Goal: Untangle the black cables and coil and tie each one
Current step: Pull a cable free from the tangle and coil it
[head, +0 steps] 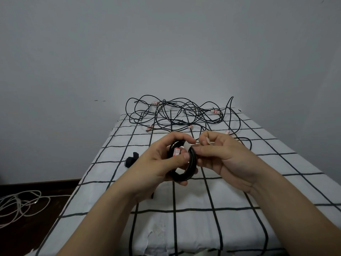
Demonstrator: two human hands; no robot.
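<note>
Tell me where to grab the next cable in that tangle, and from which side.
Pinch the tagged end at the near left edge of the tangle, coming from the near side. It lies flat on the cloth, outside most crossings, so it should probably pull free with little snagging.

dim, flat light; wide-angle edge distortion

Single view, from a wide-angle camera worn on the person's head. It faces forward and slightly down, along the checked bed point(193, 228) toward the grey wall point(166, 52).

Nearest the lens are the left hand point(162, 159) and right hand point(225, 159), at centre frame, with the forearms entering from the bottom edge. The tangled cables point(177, 113) lie farther off, at the bed's far end. A strip of dark floor point(55, 189) shows at lower left.
</note>
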